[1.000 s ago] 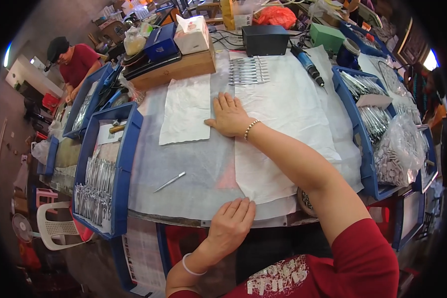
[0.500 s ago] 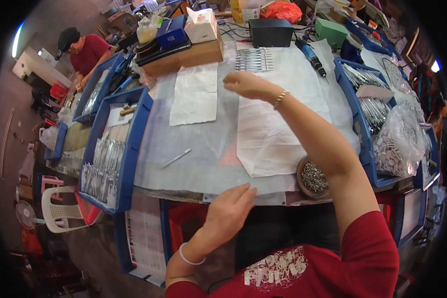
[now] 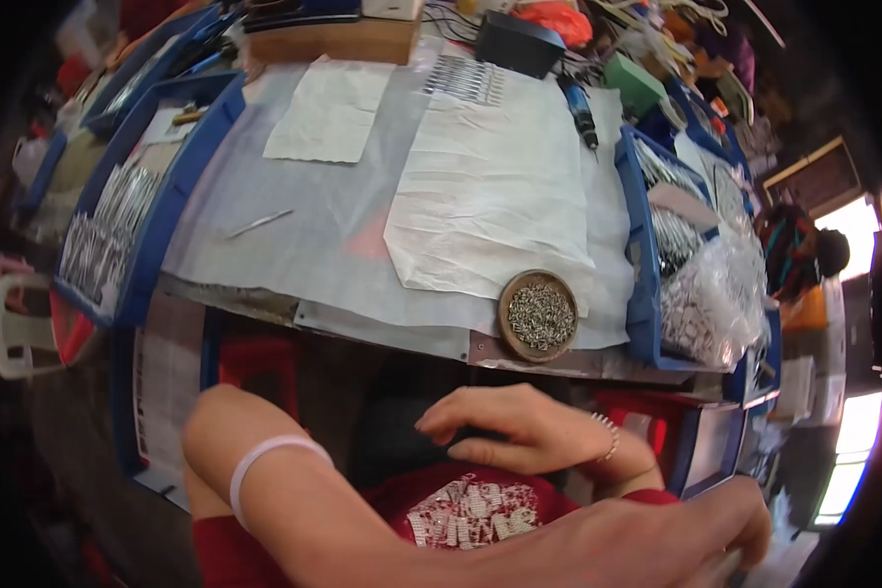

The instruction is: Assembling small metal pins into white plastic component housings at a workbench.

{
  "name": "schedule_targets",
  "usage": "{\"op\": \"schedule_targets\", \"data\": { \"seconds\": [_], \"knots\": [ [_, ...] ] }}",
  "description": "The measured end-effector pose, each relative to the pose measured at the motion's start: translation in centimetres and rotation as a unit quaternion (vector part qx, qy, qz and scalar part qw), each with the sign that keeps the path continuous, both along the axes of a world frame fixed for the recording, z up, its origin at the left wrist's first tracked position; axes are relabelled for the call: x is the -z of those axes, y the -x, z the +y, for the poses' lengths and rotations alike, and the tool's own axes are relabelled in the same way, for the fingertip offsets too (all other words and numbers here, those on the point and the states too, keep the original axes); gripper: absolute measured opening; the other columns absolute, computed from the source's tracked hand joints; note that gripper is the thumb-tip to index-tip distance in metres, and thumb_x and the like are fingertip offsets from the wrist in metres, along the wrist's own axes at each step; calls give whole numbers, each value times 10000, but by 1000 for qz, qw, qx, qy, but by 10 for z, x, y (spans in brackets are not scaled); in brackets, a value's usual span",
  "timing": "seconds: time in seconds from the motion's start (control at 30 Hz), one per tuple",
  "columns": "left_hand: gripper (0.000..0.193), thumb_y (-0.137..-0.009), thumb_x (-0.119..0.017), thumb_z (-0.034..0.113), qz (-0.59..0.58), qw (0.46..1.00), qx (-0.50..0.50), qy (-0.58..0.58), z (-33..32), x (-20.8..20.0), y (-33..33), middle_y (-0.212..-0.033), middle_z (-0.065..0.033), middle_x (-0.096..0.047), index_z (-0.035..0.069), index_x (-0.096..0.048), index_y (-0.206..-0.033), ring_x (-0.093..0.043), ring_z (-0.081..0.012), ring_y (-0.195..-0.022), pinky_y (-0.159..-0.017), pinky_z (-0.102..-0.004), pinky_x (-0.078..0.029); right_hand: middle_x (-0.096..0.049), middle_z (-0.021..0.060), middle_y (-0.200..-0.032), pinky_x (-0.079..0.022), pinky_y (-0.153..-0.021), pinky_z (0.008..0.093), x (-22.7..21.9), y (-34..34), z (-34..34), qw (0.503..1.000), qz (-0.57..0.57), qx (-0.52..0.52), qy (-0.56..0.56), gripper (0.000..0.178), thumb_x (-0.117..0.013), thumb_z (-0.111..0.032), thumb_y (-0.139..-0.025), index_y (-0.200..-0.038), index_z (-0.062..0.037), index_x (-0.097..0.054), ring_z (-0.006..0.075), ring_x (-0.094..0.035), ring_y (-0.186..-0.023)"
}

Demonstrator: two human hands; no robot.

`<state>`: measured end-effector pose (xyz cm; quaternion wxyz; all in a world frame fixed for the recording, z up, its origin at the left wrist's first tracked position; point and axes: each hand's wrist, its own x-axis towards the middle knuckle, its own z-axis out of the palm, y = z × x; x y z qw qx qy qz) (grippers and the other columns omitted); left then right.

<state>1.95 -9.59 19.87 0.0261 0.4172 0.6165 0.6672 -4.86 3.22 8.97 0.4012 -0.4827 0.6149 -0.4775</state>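
Note:
My right hand (image 3: pixel 500 426), with a beaded bracelet at the wrist, hovers over my lap below the table edge. Its fingers are loosely bent, the thumb stands apart, and nothing is in it. Across my chest, close to the camera, lies my left forearm, a white band around it. My left hand (image 3: pixel 720 519) is at the lower right, past my right sleeve; its fingertips are blurred and partly hidden. Nearest on the table is a round bowl (image 3: pixel 541 316) of small metal parts. A thin white-and-silver stick (image 3: pixel 261 223) lies alone to the left.
White sheets (image 3: pixel 500 196) cover the table, with a row of slim silver pieces (image 3: pixel 464 78) at the far end. A blue power screwdriver (image 3: pixel 580 110) lies beside them. Blue trays (image 3: pixel 154 243) of silver parts flank the left; another blue tray (image 3: pixel 640 284) holds bagged pieces.
My right hand has come back from the far part of the table to my lap. My left hand has swung across to the right. The view has shifted, and the co-worker's head has left it.

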Motion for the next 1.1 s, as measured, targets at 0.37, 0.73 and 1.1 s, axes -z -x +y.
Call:
{"op": "schedule_targets", "data": {
  "seconds": [0.37, 0.73, 1.1],
  "knots": [
    [437, -816, -589, 269, 198, 974, -27, 110, -9, 8, -9, -986, -105, -554, -26, -479, -1119, -579, -198, -930, -875, -297, -458, -608, 145, -956, -485, -748, 334, 47, -40, -7, 994, -92, -46, -21, 202, -536, -112, -876, -1034, 13, -552, 273, -607, -878],
    [216, -751, -601, 123, 132, 848, -442, 261, -21, 176, -19, -810, -112, -588, -3, -573, -924, -572, -271, -706, -642, -358, -447, -616, 145, -941, -477, -737, 328, 150, -61, -28, 989, -97, 106, 20, 228, -574, -109, -808, -1017, -17, -583, 229, -592, -918],
    [325, -858, -452, 196, -286, 675, -453, 507, -76, 384, -81, -834, -161, -592, 12, -506, -1120, -588, -321, -755, -648, -405, -473, -581, 184, -1060, -478, -798, 401, 121, -40, -24, 996, 47, -32, -62, 287, -544, -143, -840, -1094, -10, -539, 353, -581, -938]
  ]
}}
